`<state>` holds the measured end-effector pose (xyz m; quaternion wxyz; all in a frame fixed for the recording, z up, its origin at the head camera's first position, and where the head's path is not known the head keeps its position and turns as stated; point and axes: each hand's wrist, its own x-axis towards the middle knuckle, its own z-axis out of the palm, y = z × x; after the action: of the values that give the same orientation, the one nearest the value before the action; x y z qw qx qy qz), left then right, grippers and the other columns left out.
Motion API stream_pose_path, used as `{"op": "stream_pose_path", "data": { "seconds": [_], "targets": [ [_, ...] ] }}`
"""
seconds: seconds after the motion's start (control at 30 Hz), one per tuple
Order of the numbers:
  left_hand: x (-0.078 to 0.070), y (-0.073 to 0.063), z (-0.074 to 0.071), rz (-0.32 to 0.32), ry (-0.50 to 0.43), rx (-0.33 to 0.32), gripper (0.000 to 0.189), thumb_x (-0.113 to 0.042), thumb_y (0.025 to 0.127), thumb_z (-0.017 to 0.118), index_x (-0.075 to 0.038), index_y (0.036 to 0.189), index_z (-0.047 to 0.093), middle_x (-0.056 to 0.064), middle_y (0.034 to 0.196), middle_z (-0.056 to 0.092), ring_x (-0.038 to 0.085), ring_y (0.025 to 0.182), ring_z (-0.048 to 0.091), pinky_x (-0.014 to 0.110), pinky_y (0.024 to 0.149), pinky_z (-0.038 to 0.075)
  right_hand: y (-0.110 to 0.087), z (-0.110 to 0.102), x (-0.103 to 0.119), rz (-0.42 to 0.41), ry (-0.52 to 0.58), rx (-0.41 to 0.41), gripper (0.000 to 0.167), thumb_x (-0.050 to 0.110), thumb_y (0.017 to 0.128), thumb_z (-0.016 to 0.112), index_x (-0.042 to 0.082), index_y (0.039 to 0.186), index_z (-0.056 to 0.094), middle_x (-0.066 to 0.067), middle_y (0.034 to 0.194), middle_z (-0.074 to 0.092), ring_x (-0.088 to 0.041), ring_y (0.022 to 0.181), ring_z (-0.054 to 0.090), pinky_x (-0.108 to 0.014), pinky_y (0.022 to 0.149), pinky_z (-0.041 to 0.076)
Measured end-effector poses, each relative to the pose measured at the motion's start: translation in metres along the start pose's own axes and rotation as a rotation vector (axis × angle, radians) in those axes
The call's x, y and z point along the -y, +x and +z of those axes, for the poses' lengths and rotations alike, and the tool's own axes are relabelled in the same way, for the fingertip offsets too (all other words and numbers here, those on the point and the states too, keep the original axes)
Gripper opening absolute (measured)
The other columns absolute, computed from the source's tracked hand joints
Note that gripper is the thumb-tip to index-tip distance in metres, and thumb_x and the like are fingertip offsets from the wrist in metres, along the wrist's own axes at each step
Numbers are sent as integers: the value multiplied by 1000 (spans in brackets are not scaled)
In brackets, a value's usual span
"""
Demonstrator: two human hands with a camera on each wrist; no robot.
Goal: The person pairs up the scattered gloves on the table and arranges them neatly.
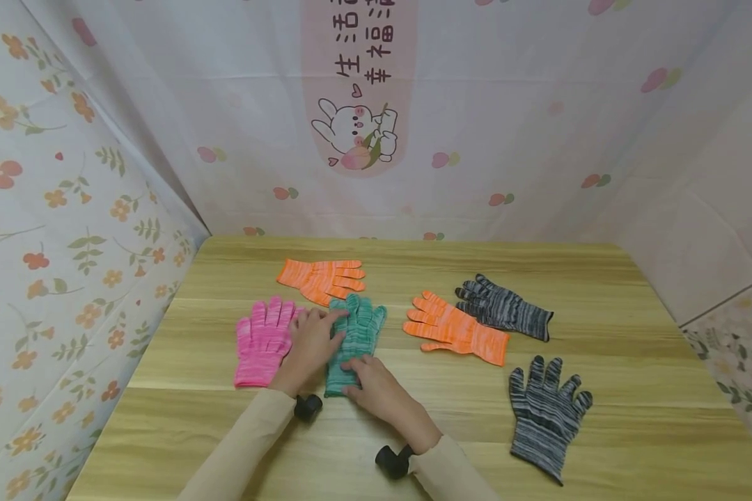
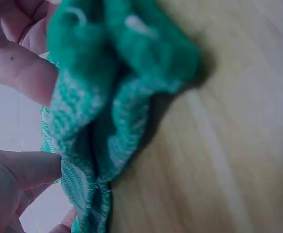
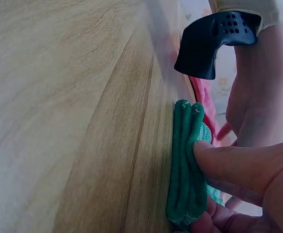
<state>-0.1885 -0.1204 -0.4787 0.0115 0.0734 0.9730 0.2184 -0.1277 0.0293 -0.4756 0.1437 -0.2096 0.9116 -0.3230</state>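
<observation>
Green knit gloves [image 1: 353, 341] lie on the table, one stacked on the other, fingers pointing away; two layered cuffs [image 3: 185, 165] show in the right wrist view. My left hand [image 1: 313, 344] rests on their finger end, thumb and forefinger spread apart on the knit [image 2: 78, 107]. Near the cuff end, my right hand [image 1: 379, 390] touches the top glove, with its thumb [image 3: 234, 162] on the upper cuff and other fingers against the side. Left of my left hand lies a pink glove [image 1: 263, 341], partly covered by that hand.
An orange glove [image 1: 326, 278] lies behind the green ones. Farther right, another orange glove [image 1: 457, 330] touches a black-and-grey glove [image 1: 507, 306]. A second black-and-grey glove [image 1: 546, 417] is nearer the front right. Patterned cloth [image 1: 257, 125] hangs behind the wooden table [image 1: 633, 334].
</observation>
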Motion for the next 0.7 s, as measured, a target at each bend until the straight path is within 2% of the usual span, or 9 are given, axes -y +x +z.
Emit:
{"op": "stream_pose_path", "data": {
  "seconds": [0.17, 0.27, 0.43, 0.6, 0.7],
  "targets": [
    [0, 7, -1, -44, 14, 49, 54, -28, 85, 66, -18, 135, 49, 19, 124, 50, 39, 116, 36, 57, 94, 26, 0, 1, 0, -3, -9, -4, 37, 19, 86, 65, 6, 120, 60, 2, 85, 49, -12, 81, 42, -23, 70, 40],
    [1, 14, 0, -86, -1, 54, 59, -31, 84, 66, -13, 137, 46, 18, 122, 50, 39, 116, 37, 58, 94, 28, -1, 0, 0, -3, -8, -5, 36, 18, 86, 65, 5, 120, 60, 2, 85, 50, -12, 82, 42, -24, 71, 40],
    [2, 26, 1, -115, -42, 26, 51, -33, 86, 63, -10, 130, 52, 14, 105, 56, 36, 107, 42, 56, 90, 28, -2, -2, -1, -6, -8, -4, 36, 18, 86, 65, 5, 119, 60, 1, 88, 51, -12, 83, 43, -25, 72, 41],
    [3, 37, 2, -114, -49, 26, 43, -32, 88, 62, -14, 126, 55, 13, 103, 59, 37, 109, 45, 59, 91, 26, -2, -2, 0, -10, -19, -1, 36, 19, 86, 65, 6, 119, 61, -2, 95, 55, -14, 87, 46, -27, 76, 43],
    [3, 42, 1, -117, -59, 25, 36, -29, 87, 64, -16, 119, 59, 12, 96, 58, 38, 107, 46, 58, 89, 25, -1, -1, 1, -6, -22, 2, 36, 19, 87, 65, 5, 120, 60, -4, 100, 57, -16, 92, 49, -29, 79, 45]
  ]
}}
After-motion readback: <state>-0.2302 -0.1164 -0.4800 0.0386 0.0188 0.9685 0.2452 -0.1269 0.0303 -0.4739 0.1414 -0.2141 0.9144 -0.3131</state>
